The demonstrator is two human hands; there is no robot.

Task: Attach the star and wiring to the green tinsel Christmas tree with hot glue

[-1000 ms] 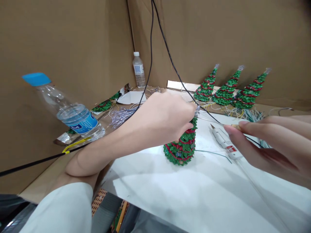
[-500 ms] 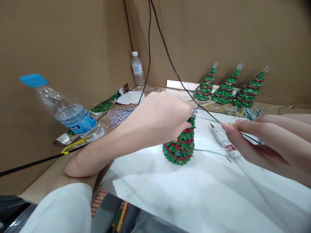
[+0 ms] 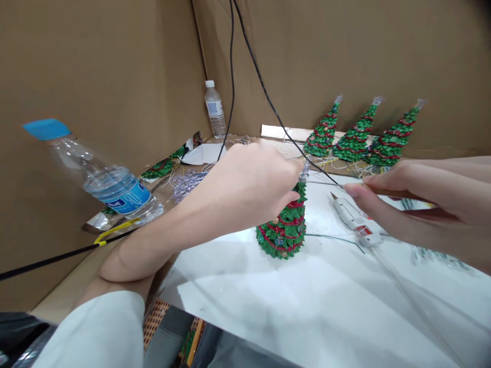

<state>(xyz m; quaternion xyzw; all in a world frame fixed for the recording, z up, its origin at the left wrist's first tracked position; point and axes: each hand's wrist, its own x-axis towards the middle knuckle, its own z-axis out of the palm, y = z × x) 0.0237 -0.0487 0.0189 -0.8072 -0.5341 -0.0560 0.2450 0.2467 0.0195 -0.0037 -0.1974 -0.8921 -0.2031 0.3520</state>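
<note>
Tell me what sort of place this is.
Likely a small craft or assembly workplace, inside cardboard walls: a miniature Christmas tree stands under the left hand, three similar trees stand behind, and loose wires lie near them.

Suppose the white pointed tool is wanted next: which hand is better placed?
Probably the right hand: it is nearer the white pointed tool, though it pinches a thin rod. The left hand, farther away, holds the front tree.

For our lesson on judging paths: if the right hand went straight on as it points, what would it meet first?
Probably the near tree, near its top, beside the left hand. The black cable passes close to the right hand in the picture and could come first; depth is unclear.
</note>
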